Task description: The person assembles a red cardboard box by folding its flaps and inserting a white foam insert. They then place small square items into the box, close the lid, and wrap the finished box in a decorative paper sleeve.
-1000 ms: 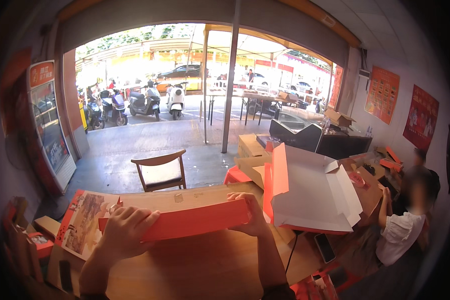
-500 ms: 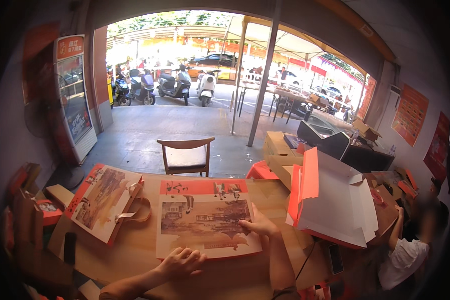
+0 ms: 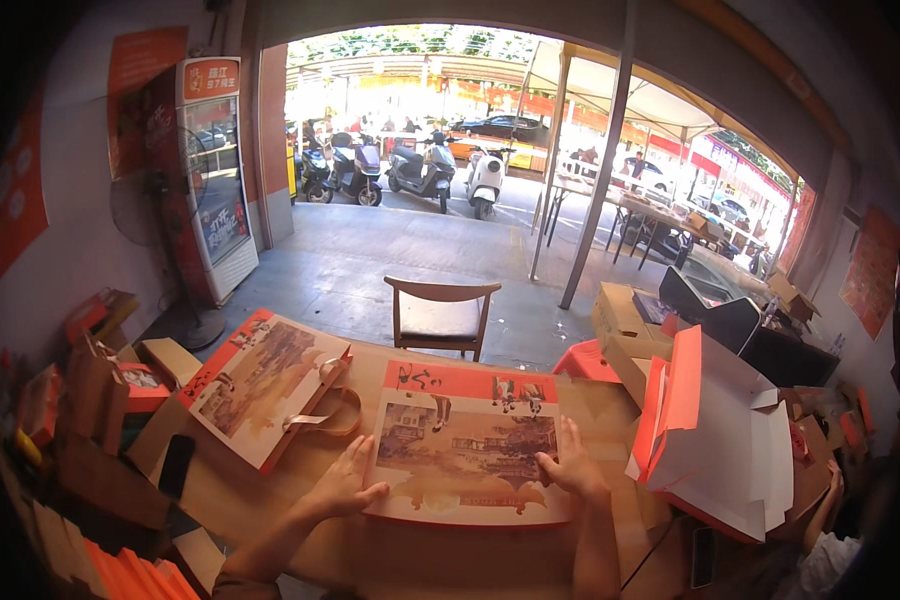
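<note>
A flat printed gift box (image 3: 467, 445) lies in front of me, with a red band along its far edge and a brown landscape picture below that. My left hand (image 3: 342, 484) grips its left side, the thumb resting on the lid and the fingers along the edge. At the opposite side my right hand (image 3: 576, 466) holds it, thumb on top and fingers running up the right edge. Left of this box lies a matching carton (image 3: 270, 385) with a ribbon handle (image 3: 322, 422). To the right, an unfolded box (image 3: 715, 445) shows its white inside and red flaps.
Everything rests on a wooden table (image 3: 410, 560). A black phone (image 3: 175, 466) lies at the left, another phone (image 3: 703, 556) at the right. A chair (image 3: 440, 312) stands beyond the far edge. Cardboard cartons (image 3: 620, 310) are stacked behind. Another person's arm (image 3: 825, 503) shows at the right.
My left hand has moved from the near edge of the gift box to its left side. My right hand stays at the right side. The view has swung left.
</note>
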Demonstrator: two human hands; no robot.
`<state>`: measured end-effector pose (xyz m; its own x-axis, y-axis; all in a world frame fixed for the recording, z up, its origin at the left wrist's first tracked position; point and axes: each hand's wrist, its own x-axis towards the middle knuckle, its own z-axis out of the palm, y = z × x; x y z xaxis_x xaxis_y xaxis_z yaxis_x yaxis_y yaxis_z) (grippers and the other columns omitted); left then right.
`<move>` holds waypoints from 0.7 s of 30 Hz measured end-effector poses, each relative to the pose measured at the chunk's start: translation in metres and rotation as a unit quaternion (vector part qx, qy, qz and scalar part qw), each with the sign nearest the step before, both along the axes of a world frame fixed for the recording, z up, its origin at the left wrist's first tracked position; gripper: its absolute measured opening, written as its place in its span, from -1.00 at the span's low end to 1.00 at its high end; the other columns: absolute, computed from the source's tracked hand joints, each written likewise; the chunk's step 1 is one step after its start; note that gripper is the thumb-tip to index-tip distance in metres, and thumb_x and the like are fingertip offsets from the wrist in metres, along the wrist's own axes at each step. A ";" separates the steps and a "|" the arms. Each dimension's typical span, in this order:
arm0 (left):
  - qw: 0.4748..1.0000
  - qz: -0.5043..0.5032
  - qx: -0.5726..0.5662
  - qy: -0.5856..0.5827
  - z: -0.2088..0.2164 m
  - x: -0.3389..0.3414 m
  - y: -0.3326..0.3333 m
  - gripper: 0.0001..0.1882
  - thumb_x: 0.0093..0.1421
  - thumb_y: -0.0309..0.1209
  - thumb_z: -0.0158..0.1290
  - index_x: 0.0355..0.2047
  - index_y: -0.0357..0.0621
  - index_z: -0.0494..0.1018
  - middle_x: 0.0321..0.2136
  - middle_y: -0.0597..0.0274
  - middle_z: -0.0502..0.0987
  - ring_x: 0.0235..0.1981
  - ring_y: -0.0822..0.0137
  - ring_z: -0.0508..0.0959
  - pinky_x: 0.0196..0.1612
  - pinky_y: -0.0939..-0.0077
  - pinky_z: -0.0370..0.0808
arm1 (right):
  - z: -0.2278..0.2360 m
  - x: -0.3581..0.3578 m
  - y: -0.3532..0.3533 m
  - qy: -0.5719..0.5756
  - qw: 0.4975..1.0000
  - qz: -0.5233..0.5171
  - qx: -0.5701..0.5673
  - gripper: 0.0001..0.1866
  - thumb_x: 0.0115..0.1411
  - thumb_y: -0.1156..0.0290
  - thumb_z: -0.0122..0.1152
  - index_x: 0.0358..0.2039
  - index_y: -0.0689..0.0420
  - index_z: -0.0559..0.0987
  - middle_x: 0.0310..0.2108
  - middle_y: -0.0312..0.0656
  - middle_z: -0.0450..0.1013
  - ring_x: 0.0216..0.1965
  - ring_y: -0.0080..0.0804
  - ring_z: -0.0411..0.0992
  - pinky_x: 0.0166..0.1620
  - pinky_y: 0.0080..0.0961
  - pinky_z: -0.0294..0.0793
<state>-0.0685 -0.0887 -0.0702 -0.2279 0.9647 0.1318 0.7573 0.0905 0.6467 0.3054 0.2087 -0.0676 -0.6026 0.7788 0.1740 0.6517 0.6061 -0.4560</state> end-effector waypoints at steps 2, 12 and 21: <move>0.998 -0.003 0.028 0.051 0.019 -0.008 0.016 0.11 0.25 0.13 0.26 0.56 -0.25 0.00 0.52 -0.39 0.03 0.56 -0.28 0.05 0.56 0.00 0.08 | 0.015 -0.003 -0.015 -0.085 0.996 0.001 0.002 0.14 0.27 -0.21 0.35 0.61 0.15 0.02 0.56 0.25 0.00 0.55 0.14 0.05 0.49 -0.01 0.20; 0.982 -0.039 0.046 0.177 -0.016 -0.095 0.199 -0.10 0.34 0.31 0.00 0.46 -0.06 0.31 0.49 -0.04 0.22 0.54 -0.11 0.13 0.54 0.06 0.16 | 0.014 -0.039 -0.055 -0.131 0.991 0.004 0.002 0.27 0.16 -0.67 0.03 0.63 -0.03 0.07 0.65 0.10 -0.21 0.65 0.21 -0.35 0.54 0.37 -0.22; 0.959 0.123 -0.121 0.223 0.031 -0.018 0.142 -0.04 0.25 0.47 -0.01 0.38 -0.02 0.42 0.13 -0.10 0.59 0.25 -0.04 0.53 0.23 0.07 0.51 | 0.031 -0.012 -0.014 -0.109 0.982 -0.129 0.084 0.17 0.11 -0.51 0.31 0.55 -0.02 0.25 0.57 0.12 0.03 0.60 0.11 -0.07 0.54 0.33 -0.17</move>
<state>-0.0865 0.0532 -0.0396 -0.4258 0.9036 0.0474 0.8902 0.4089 0.2010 0.2937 0.1943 -0.0364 -0.4256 0.8821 0.2021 0.8648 0.4622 -0.1962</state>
